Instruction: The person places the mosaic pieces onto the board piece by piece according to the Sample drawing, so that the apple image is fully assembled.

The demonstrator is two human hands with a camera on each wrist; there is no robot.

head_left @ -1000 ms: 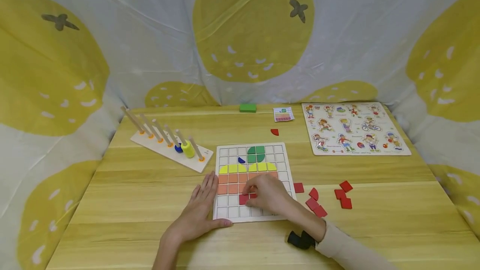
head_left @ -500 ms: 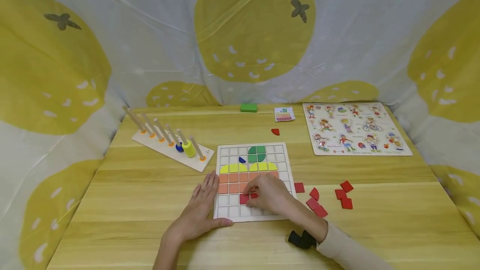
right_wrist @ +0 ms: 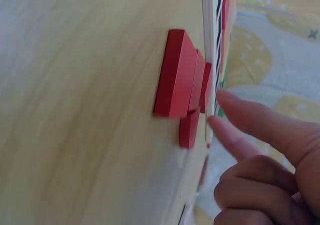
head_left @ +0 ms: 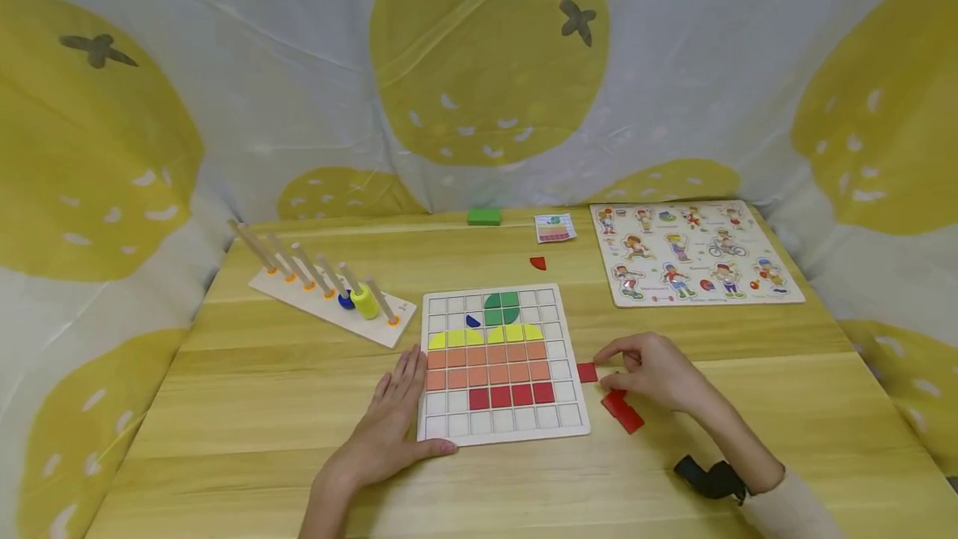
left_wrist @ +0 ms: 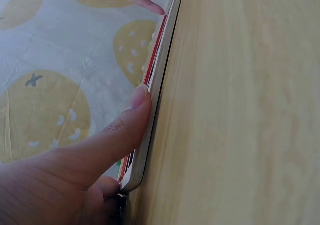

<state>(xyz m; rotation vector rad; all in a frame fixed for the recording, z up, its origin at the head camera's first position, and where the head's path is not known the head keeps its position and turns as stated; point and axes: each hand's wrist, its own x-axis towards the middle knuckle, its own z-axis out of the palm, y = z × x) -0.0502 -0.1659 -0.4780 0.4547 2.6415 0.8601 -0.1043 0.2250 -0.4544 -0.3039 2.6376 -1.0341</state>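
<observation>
A square grid board point(head_left: 503, 424) lies on the table with green, yellow, orange and dark blue pieces on it. Below the orange squares runs a row of red squares point(head_left: 521, 395). My left hand point(head_left: 385, 414) lies along the board's left side, fingers straight, and its thumb point(left_wrist: 125, 130) rests at the near edge. Right of the board, my right hand point(head_left: 657, 373) is over loose red tiles, thumb and index finger apart with nothing between them. Their tips are beside a single red square point(head_left: 587, 373). More red tiles point(right_wrist: 177, 80) lie close below that hand, partly overlapping each other.
A wooden peg stand point(head_left: 329, 304) with a blue and a yellow ring is at the left. Behind the board are a green block point(head_left: 483, 217), a pattern card point(head_left: 555, 228) and a red quarter piece point(head_left: 538, 263). A picture puzzle point(head_left: 696, 256) lies back right.
My right hand has left the board and moved right to the loose red tiles. The row of red squares is now uncovered. The left hand stays at the board's edge.
</observation>
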